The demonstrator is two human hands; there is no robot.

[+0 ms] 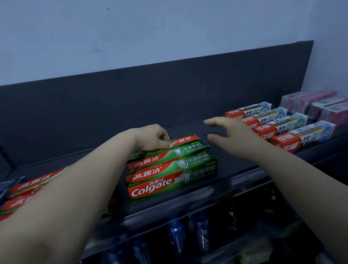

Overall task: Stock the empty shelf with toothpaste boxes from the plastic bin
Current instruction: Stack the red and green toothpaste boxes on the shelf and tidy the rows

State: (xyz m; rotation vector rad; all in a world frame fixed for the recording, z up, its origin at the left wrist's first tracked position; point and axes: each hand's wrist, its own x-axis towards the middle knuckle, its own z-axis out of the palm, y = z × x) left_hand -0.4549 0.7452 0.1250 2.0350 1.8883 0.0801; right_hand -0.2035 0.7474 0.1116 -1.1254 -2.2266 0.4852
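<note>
Left hand [152, 137], centre frame: fingers curled over the top Colgate box [185, 141], thumb on its near edge. That box sits on the Colgate stack [172, 173] on the dark shelf [234, 172]. Right hand [229, 135], right of centre: fingers spread, holding nothing, just beside the stack. Red-and-white toothpaste boxes [283, 127] are further right.

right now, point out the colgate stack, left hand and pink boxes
colgate stack [163, 188], head view, front of lowest box
left hand [151, 137], head view, back of hand
pink boxes [342, 111], head view, top of one box
</note>
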